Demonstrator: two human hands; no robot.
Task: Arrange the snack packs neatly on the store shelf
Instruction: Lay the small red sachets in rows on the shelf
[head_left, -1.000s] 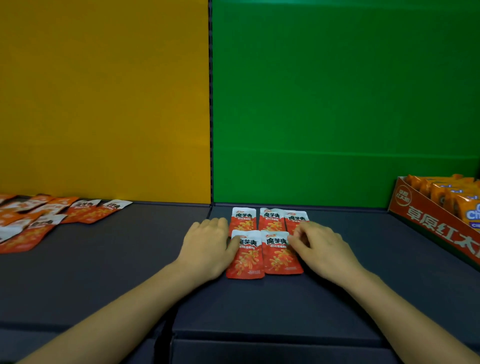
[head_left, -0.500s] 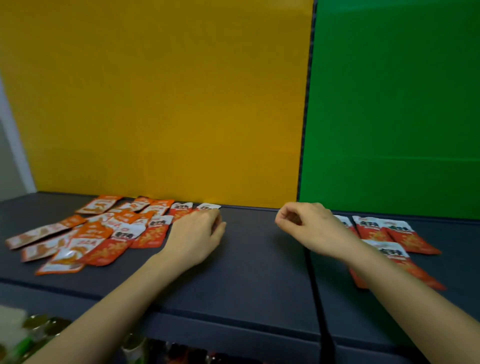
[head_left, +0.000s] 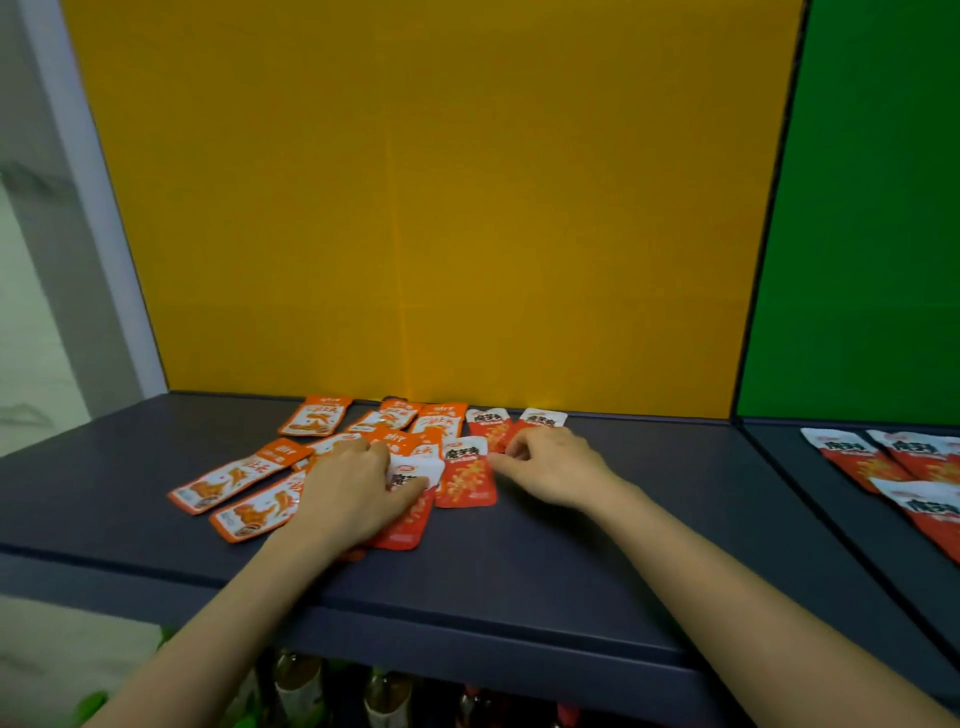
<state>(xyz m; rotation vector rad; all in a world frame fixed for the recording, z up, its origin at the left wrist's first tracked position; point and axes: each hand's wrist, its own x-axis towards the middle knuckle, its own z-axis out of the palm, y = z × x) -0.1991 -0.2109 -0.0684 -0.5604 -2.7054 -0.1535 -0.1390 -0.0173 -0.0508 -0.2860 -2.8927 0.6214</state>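
So compared with half a second back, both your hands have dropped right onto the loose pile in front of the yellow back panel (head_left: 415, 208). Your left hand (head_left: 353, 493) was hovering at the pile's right edge with nothing under it; now it lies palm down over a red snack pack (head_left: 410, 512), thumb on the white top of it, fingers flat rather than curled around anything, so it's pressing, not gripping. Your right hand (head_left: 556, 467) was a loose fist in the air over the seam; now it's down on the dark shelf (head_left: 571, 561), fingertips pinched at the right edge of a second red pack (head_left: 466, 475). Can't tell if it's actually got hold of it.

The view has also swung left: the green panel (head_left: 857, 208) is just a strip on the right now, and the tidy red packs (head_left: 893, 467) sit well apart at the right edge. The orange packs (head_left: 244, 475) are scattered on the left of the pile, some overlapping.
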